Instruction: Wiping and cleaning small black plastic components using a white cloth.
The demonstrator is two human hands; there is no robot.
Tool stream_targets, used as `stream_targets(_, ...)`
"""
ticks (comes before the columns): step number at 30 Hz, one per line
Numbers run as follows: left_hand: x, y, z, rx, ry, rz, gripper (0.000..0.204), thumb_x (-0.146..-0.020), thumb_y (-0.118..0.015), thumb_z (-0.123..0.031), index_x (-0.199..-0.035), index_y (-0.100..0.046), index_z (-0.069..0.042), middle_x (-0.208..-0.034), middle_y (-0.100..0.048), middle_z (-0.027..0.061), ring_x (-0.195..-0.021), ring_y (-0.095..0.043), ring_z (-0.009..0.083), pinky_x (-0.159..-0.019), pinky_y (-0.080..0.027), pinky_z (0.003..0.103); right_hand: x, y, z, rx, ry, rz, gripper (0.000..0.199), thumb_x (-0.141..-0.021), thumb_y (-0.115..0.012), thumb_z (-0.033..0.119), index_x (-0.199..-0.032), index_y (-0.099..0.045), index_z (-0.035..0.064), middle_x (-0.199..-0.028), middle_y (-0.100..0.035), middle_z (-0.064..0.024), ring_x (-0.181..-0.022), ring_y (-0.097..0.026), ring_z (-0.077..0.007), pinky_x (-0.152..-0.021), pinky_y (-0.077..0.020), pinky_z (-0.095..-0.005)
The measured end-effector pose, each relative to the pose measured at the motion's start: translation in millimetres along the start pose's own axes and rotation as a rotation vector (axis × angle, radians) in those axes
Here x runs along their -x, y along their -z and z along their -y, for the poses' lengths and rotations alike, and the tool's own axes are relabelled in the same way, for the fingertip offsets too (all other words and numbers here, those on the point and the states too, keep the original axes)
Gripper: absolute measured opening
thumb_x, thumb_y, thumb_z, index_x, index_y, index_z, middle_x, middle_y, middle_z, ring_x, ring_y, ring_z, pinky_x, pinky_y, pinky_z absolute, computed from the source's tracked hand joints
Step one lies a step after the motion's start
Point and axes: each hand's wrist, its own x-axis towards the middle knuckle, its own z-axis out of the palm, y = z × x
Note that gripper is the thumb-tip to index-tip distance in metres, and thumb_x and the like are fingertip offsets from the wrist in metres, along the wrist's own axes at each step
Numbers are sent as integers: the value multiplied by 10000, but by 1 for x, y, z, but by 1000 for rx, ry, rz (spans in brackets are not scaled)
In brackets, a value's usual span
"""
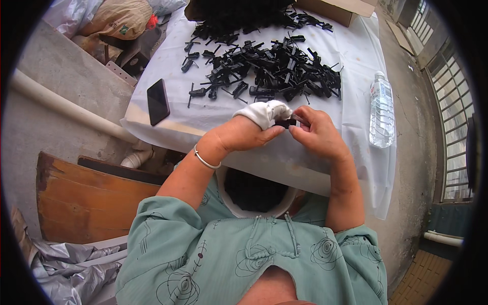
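A small black plastic part is pinched between my two hands over the near side of the table. My left hand has white cloth over its fingers and grips the part from the left. From the other side, the thumb and fingers of my right hand close on it; something thin and pale shows by those fingers, too small to name. Just beyond my hands lies a loose heap of similar black plastic parts, with thin stems sticking out. Below the table edge, a white bucket between my legs holds a dark mass.
A white sheet covers the table. On it lie a dark phone at the left and a clear water bottle at the right. A cardboard box is at the far edge. An orange-brown wooden board leans at lower left.
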Motion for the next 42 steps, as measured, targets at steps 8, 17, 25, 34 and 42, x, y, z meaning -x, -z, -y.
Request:
stream_targets(8, 22, 5, -9, 989, 487, -95, 286, -891, -523, -134, -1153, -486, -25, -825, -561, 37, -611, -497, 55, -474, -394, 172, 8, -8, 20, -327, 139, -151, 179, -746, -652, 65, -899, -570, 20, -649, -479, 24, -539, -353, -34, -475, -304, -196)
stream_targets(17, 32, -26, -28, 741, 290, -465, 249, -888, -491, -62, -1128, -464, -5, -886, -529, 52, -652, -510, 58, -535, -457, 195, 3, -47, 23, -337, 79, -400, 187, -789, -667, 108, -723, -512, 27, -565, -418, 47, -523, -335, -31, -461, -295, -197)
stream_targets(25, 35, -13, -28, 760, 391, -270, 309, -853, -510, -13, -1155, -456, 27, -882, -571, 63, -660, -541, 60, -563, -463, 197, 0, -36, 19, -545, 119, -160, 246, -883, -550, 144, -680, -513, 9, -583, -447, 47, -562, -370, -58, -489, -334, -230)
stream_targets(34, 38, -21, -24, -70, 120, -395, 284, -835, -532, -22, -1112, -496, 32, -883, -571, 67, -785, -549, 117, -710, -468, 267, 5, -57, 10, -434, -3, -100, 251, -916, -486, 157, -754, -559, -20, -625, -509, 11, -579, -421, -64, -542, -385, -226)
stream_targets(42, 40, -10, -22, 738, 357, -392, 317, -904, -455, -83, -1205, -392, -10, -874, -530, 21, -686, -454, 47, -592, -394, 171, 5, -29, 21, -281, 38, 5, 112, -840, -578, 86, -795, -601, -13, -642, -510, 13, -596, -432, -50, -526, -373, -216)
